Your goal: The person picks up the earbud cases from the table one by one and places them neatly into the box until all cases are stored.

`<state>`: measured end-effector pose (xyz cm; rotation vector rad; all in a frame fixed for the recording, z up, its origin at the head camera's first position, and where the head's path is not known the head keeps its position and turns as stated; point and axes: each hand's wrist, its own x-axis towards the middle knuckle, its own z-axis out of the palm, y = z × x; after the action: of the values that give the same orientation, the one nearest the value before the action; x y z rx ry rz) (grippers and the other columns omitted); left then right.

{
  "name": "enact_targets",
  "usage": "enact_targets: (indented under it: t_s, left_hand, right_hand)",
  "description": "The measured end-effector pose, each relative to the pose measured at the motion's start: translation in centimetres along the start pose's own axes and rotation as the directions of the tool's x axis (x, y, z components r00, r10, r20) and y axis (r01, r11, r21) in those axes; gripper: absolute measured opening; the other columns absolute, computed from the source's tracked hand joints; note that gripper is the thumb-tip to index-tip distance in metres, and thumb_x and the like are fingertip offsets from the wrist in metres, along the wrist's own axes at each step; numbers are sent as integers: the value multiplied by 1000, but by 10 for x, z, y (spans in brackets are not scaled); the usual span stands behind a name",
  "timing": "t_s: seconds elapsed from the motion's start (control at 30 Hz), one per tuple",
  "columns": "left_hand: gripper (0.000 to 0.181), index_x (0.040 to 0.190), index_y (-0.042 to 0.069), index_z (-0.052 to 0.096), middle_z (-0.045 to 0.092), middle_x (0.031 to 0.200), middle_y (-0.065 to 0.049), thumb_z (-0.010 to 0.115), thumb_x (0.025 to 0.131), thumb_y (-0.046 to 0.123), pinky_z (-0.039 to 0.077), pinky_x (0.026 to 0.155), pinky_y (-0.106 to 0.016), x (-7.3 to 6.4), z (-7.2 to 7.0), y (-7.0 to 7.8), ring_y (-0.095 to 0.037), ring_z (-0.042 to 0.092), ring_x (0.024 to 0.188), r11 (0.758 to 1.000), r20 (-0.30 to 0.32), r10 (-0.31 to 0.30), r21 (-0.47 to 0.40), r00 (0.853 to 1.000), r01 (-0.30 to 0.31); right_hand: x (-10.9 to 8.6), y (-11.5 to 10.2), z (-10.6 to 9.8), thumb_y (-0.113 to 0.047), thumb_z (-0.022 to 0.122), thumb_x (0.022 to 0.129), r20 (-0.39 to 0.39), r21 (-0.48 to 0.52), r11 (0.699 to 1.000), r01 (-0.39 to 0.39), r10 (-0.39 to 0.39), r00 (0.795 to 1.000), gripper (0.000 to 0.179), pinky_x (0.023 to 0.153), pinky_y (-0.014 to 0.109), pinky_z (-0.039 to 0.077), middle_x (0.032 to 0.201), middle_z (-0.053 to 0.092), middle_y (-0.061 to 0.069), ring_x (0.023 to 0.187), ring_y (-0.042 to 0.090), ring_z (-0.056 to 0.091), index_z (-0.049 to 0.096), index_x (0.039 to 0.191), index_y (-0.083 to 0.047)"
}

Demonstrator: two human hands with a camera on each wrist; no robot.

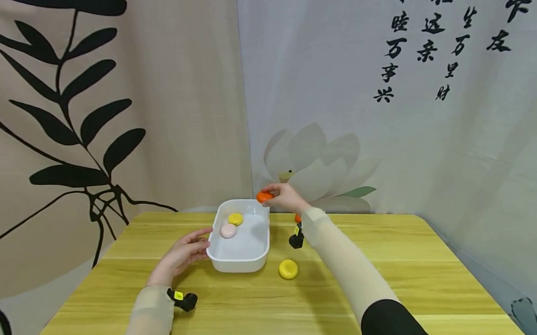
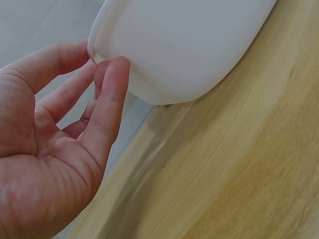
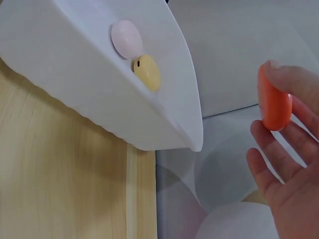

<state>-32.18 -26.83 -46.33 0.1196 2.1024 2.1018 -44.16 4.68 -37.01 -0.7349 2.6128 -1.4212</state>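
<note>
My right hand point(image 1: 286, 198) pinches an orange rounded disc point(image 1: 264, 197) between thumb and fingers, above the far right corner of a white plastic basin point(image 1: 240, 265). In the right wrist view the orange disc point(image 3: 274, 99) is held on edge, apart from the basin's rim. A yellow disc point(image 1: 235, 218) and a pale pink disc point(image 1: 228, 230) lie side by side in the basin. At the basin's left side, my left hand point(image 1: 186, 252) touches the outer wall and rim with extended fingers. The left wrist view shows those fingertips point(image 2: 119, 67) against the white wall point(image 2: 174, 55).
Right of the basin, another yellow disc point(image 1: 288, 269) lies on the wooden table point(image 1: 224, 312). A second orange thing point(image 1: 298, 218) shows partly behind the right wrist. Behind the table's far edge hangs a printed cloth point(image 1: 185, 107).
</note>
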Motion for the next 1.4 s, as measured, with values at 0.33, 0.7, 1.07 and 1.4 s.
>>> enact_targets:
  t_s: [0.33,0.7,1.07,1.4]
  left_hand:
    - [55,147,-1,35,51,116,-24,57,97,5,56,80,-31,3,-2,-4,-25,63,91,1000,12,18,-5,1000,-18]
    - [54,147,-1,36,50,117,-24,56,97,2,56,81,-33,2,2,-4,-27,62,93,1000,4,5,-19,1000,-5]
    - [55,147,-1,36,51,117,-25,57,96,4,56,80,-32,2,-1,-2,-27,62,92,1000,6,22,-19,1000,-22]
    - [57,147,0,35,51,118,-24,59,96,6,56,81,-33,0,-2,-3,-27,62,93,1000,5,10,-24,1000,-10]
  right_hand:
    - [4,-5,11,-18,80,80,4,14,1000,-19,19,1000,45,85,30,53,115,66,3,101,20,60,67,122,-11]
    - [8,-4,22,-18,80,81,-1,27,998,-50,50,999,46,89,33,52,119,65,3,106,20,59,66,124,-12]
    - [13,-11,31,-20,79,82,-2,39,997,-65,65,998,45,90,32,51,122,63,4,108,21,59,66,125,-12]
    - [17,-7,44,-15,79,82,3,13,998,-65,65,998,45,90,31,50,121,64,4,106,21,59,65,124,-10]
